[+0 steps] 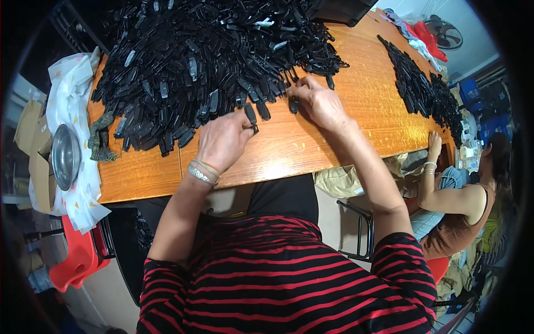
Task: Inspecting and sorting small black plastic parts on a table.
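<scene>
Between the thumb and fingers of my left hand (221,140), a small elongated black piece (251,114) is pinched upright, just above the table. My right hand (321,103) is closed at the near right edge of the heap, its fingertips on another small black piece (293,104). Beyond both hands spreads a large heap of similar black pieces (183,67), some with glossy faces. One loose black piece (262,110) lies between my hands at the heap's edge. The pieces are too small to tell their exact kind.
The wooden table (356,61) carries a second, narrower pile of black pieces (414,83) at right. A co-worker (459,206) sits there, a hand at the table edge. At left are a metal bowl (65,157), a patterned plastic sheet (83,195) and a red chair (78,256).
</scene>
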A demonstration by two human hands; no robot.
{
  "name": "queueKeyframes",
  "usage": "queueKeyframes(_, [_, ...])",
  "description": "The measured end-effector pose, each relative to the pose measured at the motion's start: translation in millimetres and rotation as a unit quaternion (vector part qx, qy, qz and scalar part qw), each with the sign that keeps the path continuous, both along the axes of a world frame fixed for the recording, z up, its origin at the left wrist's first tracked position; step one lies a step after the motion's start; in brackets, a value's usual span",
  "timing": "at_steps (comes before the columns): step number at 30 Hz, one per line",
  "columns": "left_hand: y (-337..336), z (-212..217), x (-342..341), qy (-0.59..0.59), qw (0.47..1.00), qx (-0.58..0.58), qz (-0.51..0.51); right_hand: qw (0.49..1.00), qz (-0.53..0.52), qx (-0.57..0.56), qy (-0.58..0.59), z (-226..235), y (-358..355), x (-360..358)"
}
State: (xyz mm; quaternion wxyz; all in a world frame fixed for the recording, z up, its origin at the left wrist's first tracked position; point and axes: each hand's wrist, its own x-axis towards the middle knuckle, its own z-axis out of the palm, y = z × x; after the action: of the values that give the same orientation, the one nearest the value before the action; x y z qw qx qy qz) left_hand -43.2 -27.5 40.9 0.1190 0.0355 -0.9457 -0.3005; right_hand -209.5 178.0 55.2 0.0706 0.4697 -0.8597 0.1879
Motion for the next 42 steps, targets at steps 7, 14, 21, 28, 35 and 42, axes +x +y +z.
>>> queueKeyframes(7, [3.0,2.1,12.6,0.036,0.997,-0.053,0.033,0.999,0.006,0.034,0.018,-5.1,3.8,-13.2])
queueKeyframes(14, [8.1,-4.5,18.9,0.003,0.997,-0.078,0.019,0.989,-0.056,-0.092,-0.101,-9.8,8.4,31.7])
queueKeyframes(21, [17.7,-8.7,22.5,0.025,0.902,0.430,0.036,0.929,-0.030,-0.232,-0.287,-8.6,-14.6,106.6])
queueKeyframes(28, [25.0,-0.3,30.6,0.058,0.853,0.519,0.027,0.939,-0.011,-0.247,-0.238,1.0,-28.2,121.1])
queueKeyframes(35, [29.7,-3.1,36.4,0.062,0.846,0.529,0.041,0.960,0.009,-0.236,-0.153,-0.2,-29.2,122.7])
queueKeyframes(42, [39.6,-16.7,46.1,0.064,0.826,0.558,0.046,0.967,-0.026,-0.229,-0.109,-16.6,-37.1,144.6])
